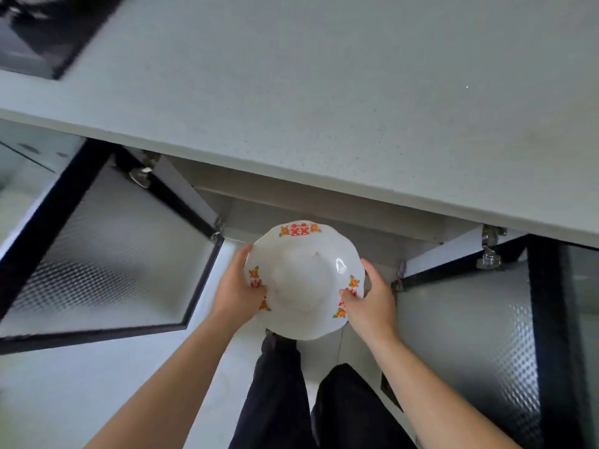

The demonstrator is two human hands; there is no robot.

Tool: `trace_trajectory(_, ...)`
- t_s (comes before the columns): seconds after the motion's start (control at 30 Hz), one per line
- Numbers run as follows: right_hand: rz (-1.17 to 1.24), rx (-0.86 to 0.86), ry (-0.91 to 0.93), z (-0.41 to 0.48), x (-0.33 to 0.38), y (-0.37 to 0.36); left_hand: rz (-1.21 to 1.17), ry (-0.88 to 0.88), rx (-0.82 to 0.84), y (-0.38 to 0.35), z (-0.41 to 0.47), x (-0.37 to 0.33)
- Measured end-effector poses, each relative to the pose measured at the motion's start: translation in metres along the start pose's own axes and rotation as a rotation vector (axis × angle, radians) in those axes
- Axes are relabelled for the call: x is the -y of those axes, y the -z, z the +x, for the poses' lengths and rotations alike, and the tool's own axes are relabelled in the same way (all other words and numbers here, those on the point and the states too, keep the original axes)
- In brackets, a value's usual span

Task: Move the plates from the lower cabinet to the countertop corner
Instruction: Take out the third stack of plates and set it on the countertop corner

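Holding the plate (pixel 304 280) between them, the left hand (pixel 235 288) and right hand (pixel 369 298) each form a grip on opposite sides of its rim, thumbs lying over the upper face and the remaining fingers hidden underneath. The plate is white and glossy, with a scalloped, wavy edge and a shallow centre that catches a bright highlight toward the right grip. Orange flower motifs and red double-character marks are spaced around the rim: one group sits on the far edge, away from both grips, and others lie directly beside each thumb. The plate is carried in the air in front of the open lower cabinet (pixel 324 215), below the front edge of the grey speckled table (pixel 324 108), with both cabinet doors (pixel 107 254) swung outward past either grip.
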State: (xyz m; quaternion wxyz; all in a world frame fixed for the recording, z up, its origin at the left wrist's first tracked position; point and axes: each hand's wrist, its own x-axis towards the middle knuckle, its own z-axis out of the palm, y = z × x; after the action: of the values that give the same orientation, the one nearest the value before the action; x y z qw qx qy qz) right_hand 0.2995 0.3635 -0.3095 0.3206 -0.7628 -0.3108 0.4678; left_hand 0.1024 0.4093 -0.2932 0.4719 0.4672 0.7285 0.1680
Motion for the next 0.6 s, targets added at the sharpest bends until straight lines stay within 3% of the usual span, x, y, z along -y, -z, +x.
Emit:
trace_trajectory(0.37,-0.069,0.181,0.227,-0.128,0.107,0.06,-0.087,-0.015,-0.196,0.089,-0.162,-0.053)
trace_trajectory(0.6,-0.142,0.295,0.35,-0.18,0.152,0.056,-0.201,0.006,-0.306,0.13,-0.226,-0.047)
